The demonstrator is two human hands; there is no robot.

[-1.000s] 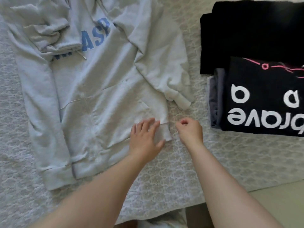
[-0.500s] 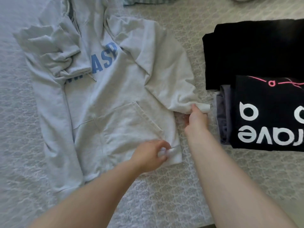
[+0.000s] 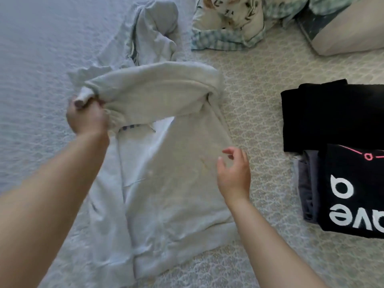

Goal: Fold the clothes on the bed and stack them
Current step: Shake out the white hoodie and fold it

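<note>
One bed [image 3: 259, 104] with a pale patterned cover fills nearly the whole view, and the grey hoodie [image 3: 166, 183] is spread across its middle, hem toward the person and hood [image 3: 153, 32] bunched at the far end. To the right, well apart from it, sits a stack of folded clothes [image 3: 342, 163]: a black garment at the back, and nearer, a black shirt with white lettering lying on something grey. At the far edge lie crumpled patterned bedclothes [image 3: 228, 21].

Judging by its thick fleece, the hoodie is soft, limp and fairly weighty; it will sag and drag wherever it is not supported, though it is neither slippery nor fragile. Cuffs, hem corners and shoulder seams look like the best holds, since the ribbing gives something firm to pinch.

One sleeve [image 3: 149, 90] is drawn across the chest, from the right shoulder over to the left side, covering most of the blue print.

The left hand [image 3: 87, 117] has its fingers curled tight round that sleeve's cuff end, held a little above the body of the hoodie. The right hand [image 3: 234, 171] holds nothing: fingers spread and loosely bent, it hovers at the hoodie's right edge, whether touching the cloth I cannot tell.
</note>
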